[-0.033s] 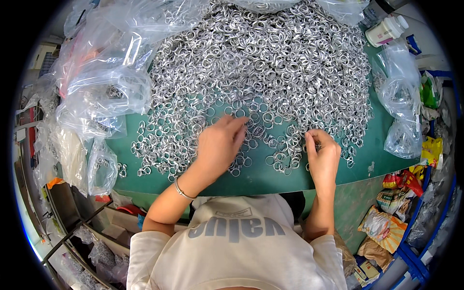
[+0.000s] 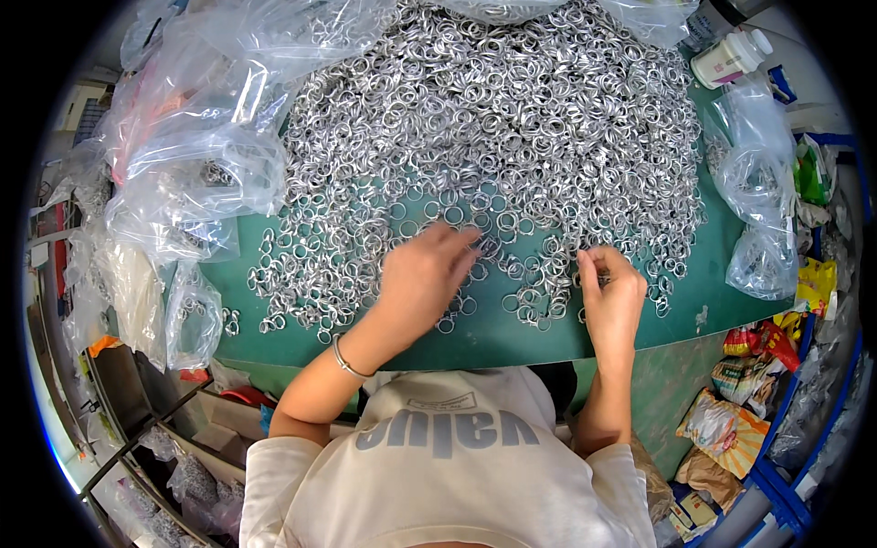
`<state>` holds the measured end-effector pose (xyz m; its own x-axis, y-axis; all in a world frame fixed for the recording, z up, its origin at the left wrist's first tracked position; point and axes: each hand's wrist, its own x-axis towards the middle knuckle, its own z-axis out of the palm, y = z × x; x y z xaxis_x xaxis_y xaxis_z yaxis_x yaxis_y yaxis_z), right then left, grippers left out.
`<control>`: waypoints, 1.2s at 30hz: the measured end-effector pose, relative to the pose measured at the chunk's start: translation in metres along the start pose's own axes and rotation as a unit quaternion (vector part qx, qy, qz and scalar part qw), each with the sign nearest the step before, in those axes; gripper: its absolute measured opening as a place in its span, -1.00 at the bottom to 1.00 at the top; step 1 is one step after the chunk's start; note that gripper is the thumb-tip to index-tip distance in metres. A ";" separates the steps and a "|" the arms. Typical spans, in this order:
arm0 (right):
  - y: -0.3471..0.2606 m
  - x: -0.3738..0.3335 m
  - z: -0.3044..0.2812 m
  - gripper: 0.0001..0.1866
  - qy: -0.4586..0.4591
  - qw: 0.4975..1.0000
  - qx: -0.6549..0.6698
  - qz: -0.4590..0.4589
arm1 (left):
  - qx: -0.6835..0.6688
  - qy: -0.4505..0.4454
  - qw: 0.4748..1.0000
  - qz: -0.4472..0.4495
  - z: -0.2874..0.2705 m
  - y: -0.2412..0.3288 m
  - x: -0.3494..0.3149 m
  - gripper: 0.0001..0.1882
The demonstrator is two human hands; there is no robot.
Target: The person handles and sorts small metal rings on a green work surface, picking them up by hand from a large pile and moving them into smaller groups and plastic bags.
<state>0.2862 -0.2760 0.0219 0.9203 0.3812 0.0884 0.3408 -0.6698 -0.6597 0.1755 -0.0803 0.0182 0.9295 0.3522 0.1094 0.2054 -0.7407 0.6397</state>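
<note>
We see a broad heap of small, round, silver-coloured metal rings (image 2: 512,110) on the green, smooth-topped bench (image 2: 493,347), thinning to scattered rings along its near side, probably because a thin spread lets single rings be reached without digging. At the heap's near edge, left of its middle, the left hand (image 2: 425,279) hovers palm down with fingers loosely bent over the scattered rings; we cannot tell whether it holds one. Well apart from it, by the heap's near right edge, the right hand (image 2: 614,292) has thumb and forefinger drawn close, a posture that would suit something small (whether a ring sits between them, we cannot make out). Left of the heap lie large, crumpled, clear plastic bags (image 2: 196,192), and nearer us a small clear plastic bag (image 2: 192,320) with a few rings showing through. Right of the heap rests a pinched-in, clear plastic bag (image 2: 758,178), its contents hard to read through the glare. Beyond the heap's far right corner is a white, capped plastic bottle (image 2: 726,59); its inside is hidden.
</note>
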 end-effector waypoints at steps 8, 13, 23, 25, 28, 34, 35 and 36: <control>-0.015 -0.015 -0.011 -0.80 -0.080 0.992 0.064 0.079 | 0.032 0.019 0.999 0.006 0.000 -0.003 0.003 -0.85; -0.012 -0.023 0.004 -0.94 -0.030 0.976 0.198 0.082 | -0.019 0.064 0.996 -0.066 -0.012 -0.008 0.002 -0.85; -0.015 -0.027 -0.002 -0.74 -0.118 0.826 0.517 0.194 | -0.545 -0.130 0.773 -0.296 -0.033 -0.005 -0.023 -0.80; -0.015 -0.031 -0.001 -0.71 -0.172 0.728 0.616 0.247 | -0.678 -0.162 0.624 -0.352 -0.034 -0.005 -0.034 -0.79; -0.019 -0.048 0.015 -0.76 -0.197 0.611 0.710 0.291 | -0.726 -0.141 0.523 -0.424 -0.025 0.003 -0.054 -0.74; -0.071 -0.076 0.053 -0.87 -0.089 0.865 0.489 0.075 | -0.779 -0.078 0.438 -0.441 -0.007 0.023 -0.071 -0.71; -0.072 -0.071 0.062 -0.87 -0.060 0.930 0.351 -0.093 | -0.789 -0.056 0.431 -0.434 -0.013 0.031 -0.062 -0.70; -0.077 -0.069 0.064 -0.86 -0.039 0.938 0.310 -0.147 | -0.734 -0.002 0.456 -0.503 -0.017 0.048 -0.051 -0.70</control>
<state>0.1843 -0.2101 0.0185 0.7794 0.5528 0.2950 0.3773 -0.0381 -0.9253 0.1326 -0.1246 0.0561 0.5923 0.0880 -0.8009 0.1036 0.9774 0.1840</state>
